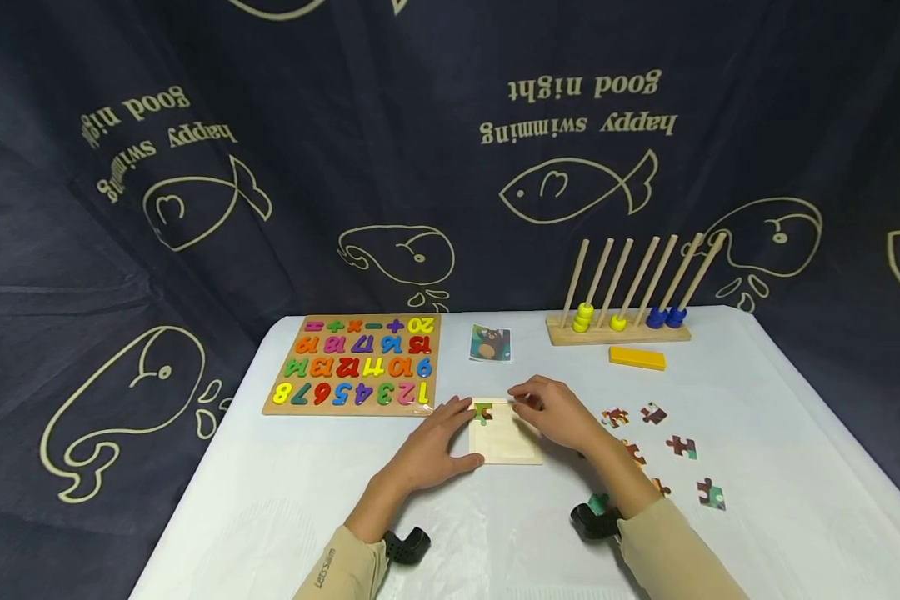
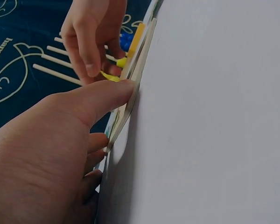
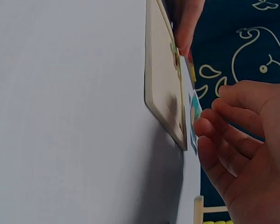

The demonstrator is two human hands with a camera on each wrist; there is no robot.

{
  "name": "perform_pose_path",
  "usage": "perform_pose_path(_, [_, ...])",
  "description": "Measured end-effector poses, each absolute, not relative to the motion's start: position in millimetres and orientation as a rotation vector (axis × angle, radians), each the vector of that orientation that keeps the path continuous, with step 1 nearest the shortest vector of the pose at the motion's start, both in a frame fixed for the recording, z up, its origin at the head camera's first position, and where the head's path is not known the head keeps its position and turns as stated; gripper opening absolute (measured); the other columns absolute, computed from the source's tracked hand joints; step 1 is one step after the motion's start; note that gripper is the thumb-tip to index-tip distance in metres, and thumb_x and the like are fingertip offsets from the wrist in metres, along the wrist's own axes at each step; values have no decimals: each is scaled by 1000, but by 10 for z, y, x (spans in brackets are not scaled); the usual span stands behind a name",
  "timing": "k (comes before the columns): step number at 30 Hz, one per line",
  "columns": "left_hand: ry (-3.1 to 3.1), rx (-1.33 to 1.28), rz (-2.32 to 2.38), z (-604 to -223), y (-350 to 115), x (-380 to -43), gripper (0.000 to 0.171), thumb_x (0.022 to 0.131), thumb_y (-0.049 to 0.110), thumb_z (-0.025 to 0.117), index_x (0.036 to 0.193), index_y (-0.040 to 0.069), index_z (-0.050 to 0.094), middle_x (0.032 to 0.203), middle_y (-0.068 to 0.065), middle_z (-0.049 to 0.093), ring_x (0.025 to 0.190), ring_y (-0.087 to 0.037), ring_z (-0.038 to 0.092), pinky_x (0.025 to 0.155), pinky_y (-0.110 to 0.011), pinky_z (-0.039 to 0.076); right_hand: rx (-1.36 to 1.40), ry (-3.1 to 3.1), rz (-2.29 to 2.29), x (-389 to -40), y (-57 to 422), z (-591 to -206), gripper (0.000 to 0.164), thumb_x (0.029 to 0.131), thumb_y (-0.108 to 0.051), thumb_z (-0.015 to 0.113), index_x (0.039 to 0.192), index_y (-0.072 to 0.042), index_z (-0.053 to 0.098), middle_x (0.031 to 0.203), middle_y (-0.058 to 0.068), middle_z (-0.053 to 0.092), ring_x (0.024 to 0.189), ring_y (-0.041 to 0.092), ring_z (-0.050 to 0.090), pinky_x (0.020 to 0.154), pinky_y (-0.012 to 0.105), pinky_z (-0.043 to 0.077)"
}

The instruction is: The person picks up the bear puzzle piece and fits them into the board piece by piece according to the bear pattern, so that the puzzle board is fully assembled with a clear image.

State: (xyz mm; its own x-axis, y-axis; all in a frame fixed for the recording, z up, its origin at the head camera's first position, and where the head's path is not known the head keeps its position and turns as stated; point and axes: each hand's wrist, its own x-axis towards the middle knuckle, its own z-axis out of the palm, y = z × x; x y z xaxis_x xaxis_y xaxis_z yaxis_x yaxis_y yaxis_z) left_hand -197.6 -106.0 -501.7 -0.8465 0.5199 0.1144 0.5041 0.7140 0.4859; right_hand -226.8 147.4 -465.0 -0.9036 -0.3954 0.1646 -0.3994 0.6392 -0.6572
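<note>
A shallow square wooden puzzle tray (image 1: 506, 442) lies on the white table, one green-and-brown jigsaw piece (image 1: 483, 412) in its far left corner. My left hand (image 1: 437, 446) holds the tray along its left side, thumb at the near edge and fingers by the far corner. In the left wrist view the thumb (image 2: 114, 93) presses on the tray's rim. Over the tray's far right corner hovers my right hand (image 1: 558, 411), fingers loosely bent. The right wrist view shows these fingers (image 3: 233, 135) apart from the tray (image 3: 161, 79), with nothing visible between them.
Several loose jigsaw pieces (image 1: 681, 447) lie to the right, some partly behind the right forearm. A bear picture card (image 1: 491, 343) lies beyond the tray. A number board (image 1: 352, 367) sits at left; a bead abacus (image 1: 618, 333) and yellow block (image 1: 637, 358) stand back right.
</note>
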Motion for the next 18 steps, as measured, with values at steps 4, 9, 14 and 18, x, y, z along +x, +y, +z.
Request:
perform_pose_path(4, [2883,882,793,-5016,-1073,-1970,77,84,56,65,145,14,44,154,-1,30,143,-22,20,112,-46,26,679,-2873,1137,-2227,1520,-4648,26,92,-17,65,116,-7,69,93,-6,63,77,9,57,70,32,49])
perform_pose_path(9, [2894,916,775,-5029,-1087,-1971,73,86,56,62,144,16,46,155,-2,29,143,-23,20,112,-48,26,672,-2884,1140,-2156,1590,-4594,26,92,-17,64,116,-6,68,95,-4,65,78,11,58,70,33,50])
perform_pose_path(14, [2889,930,769,-5032,-1084,-1967,73,86,56,62,144,15,46,156,-3,26,143,-24,19,112,-46,25,660,-2886,1100,-2112,1738,-4573,28,93,-17,64,118,-5,67,97,-4,65,78,11,58,67,31,50])
perform_pose_path(18, [2900,917,753,-5034,-1073,-1962,73,86,56,62,145,16,46,157,-2,23,144,-22,18,113,-46,25,618,-2861,1081,-2100,1904,-4575,28,94,-19,64,119,-7,67,99,-3,65,80,12,58,67,32,50])
